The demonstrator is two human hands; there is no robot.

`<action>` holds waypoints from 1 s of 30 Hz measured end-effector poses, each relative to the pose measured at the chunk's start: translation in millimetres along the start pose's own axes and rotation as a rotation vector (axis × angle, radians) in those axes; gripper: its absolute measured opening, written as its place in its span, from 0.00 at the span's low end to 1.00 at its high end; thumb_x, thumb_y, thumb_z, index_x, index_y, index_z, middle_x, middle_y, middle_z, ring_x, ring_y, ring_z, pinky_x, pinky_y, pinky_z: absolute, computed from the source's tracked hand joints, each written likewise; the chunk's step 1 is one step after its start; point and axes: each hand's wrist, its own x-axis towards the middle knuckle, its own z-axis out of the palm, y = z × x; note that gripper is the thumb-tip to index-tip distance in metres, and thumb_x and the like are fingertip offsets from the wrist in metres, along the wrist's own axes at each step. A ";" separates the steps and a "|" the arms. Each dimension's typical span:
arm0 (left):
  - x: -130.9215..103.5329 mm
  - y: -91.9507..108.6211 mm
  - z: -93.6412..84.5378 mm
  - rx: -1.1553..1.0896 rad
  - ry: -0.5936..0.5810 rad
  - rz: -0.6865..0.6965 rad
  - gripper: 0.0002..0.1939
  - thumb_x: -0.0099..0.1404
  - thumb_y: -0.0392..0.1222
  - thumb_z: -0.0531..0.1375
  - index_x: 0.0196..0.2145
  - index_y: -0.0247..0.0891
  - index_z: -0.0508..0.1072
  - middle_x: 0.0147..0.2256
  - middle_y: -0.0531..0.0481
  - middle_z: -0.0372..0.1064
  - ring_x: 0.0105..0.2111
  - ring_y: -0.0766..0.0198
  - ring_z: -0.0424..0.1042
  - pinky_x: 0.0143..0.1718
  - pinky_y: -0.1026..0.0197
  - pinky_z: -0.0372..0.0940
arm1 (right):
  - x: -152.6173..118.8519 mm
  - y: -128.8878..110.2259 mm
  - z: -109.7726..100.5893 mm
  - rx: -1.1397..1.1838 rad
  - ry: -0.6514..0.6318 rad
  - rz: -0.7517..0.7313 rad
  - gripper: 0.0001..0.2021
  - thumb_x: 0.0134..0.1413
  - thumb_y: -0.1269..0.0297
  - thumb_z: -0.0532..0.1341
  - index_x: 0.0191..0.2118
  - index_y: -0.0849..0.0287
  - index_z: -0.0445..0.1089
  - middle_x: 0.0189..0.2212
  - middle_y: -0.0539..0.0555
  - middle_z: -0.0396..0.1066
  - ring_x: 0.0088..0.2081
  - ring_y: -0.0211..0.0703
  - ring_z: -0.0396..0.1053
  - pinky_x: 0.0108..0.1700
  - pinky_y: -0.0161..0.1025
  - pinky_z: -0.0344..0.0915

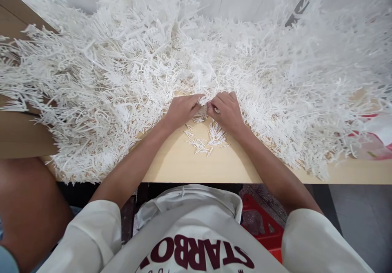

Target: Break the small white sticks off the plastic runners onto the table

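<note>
My left hand (183, 109) and my right hand (227, 111) are close together at the near edge of a big white heap. Between the fingertips of both hands is a small white branched plastic piece (204, 100); its far end blends into the heap, and the fingers partly hide it. Both hands are closed in a pinch. The heap (131, 72) is made of tangled white plastic branches with thin prongs. Just below my hands, short loose white sticks (217, 135) lie scattered on the tabletop (196, 168).
Brown cardboard (24, 136) stands at the left edge, with another person's bare limb (29, 203) below it. A red and white plastic bag (375, 140) lies at the right end of the table. Under the table edge shows a red plastic stool (266, 228).
</note>
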 end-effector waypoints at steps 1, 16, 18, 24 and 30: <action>-0.5 -0.9 0.2 -0.020 -0.003 0.027 0.15 0.65 0.36 0.51 0.46 0.38 0.73 0.34 0.50 0.77 0.30 0.67 0.73 0.30 0.64 0.59 | -0.5 0.3 0.2 0.008 0.006 -0.005 0.12 0.62 0.69 0.50 0.26 0.56 0.58 0.24 0.49 0.64 0.31 0.39 0.61 0.37 0.40 0.52; -2.8 0.6 0.8 -0.007 0.023 0.099 0.14 0.69 0.46 0.49 0.44 0.39 0.69 0.25 0.53 0.72 0.22 0.69 0.68 0.26 0.64 0.56 | -1.4 5.3 1.5 0.022 -0.120 -0.042 0.11 0.64 0.64 0.50 0.32 0.56 0.66 0.25 0.49 0.67 0.31 0.39 0.63 0.37 0.40 0.52; -2.5 0.5 2.4 0.013 0.037 0.077 0.15 0.69 0.47 0.48 0.40 0.37 0.69 0.21 0.53 0.69 0.20 0.68 0.66 0.24 0.64 0.54 | 0.6 5.6 0.2 0.030 -0.138 -0.083 0.15 0.64 0.65 0.50 0.26 0.56 0.64 0.22 0.48 0.64 0.28 0.37 0.60 0.35 0.40 0.51; 0.4 -2.7 -4.7 -0.168 0.091 -0.148 0.17 0.71 0.53 0.45 0.38 0.39 0.65 0.21 0.54 0.71 0.18 0.71 0.64 0.22 0.65 0.54 | 0.4 -11.9 -13.9 0.192 -0.090 -0.264 0.16 0.61 0.71 0.50 0.21 0.56 0.60 0.18 0.47 0.59 0.25 0.36 0.55 0.32 0.41 0.51; -1.5 5.8 -15.3 -0.287 0.003 -0.162 0.20 0.71 0.56 0.41 0.40 0.39 0.63 0.28 0.53 0.75 0.24 0.70 0.70 0.30 0.65 0.61 | -3.2 -19.7 -14.4 0.185 0.021 -0.016 0.06 0.62 0.65 0.53 0.39 0.55 0.67 0.29 0.49 0.70 0.30 0.36 0.64 0.36 0.40 0.58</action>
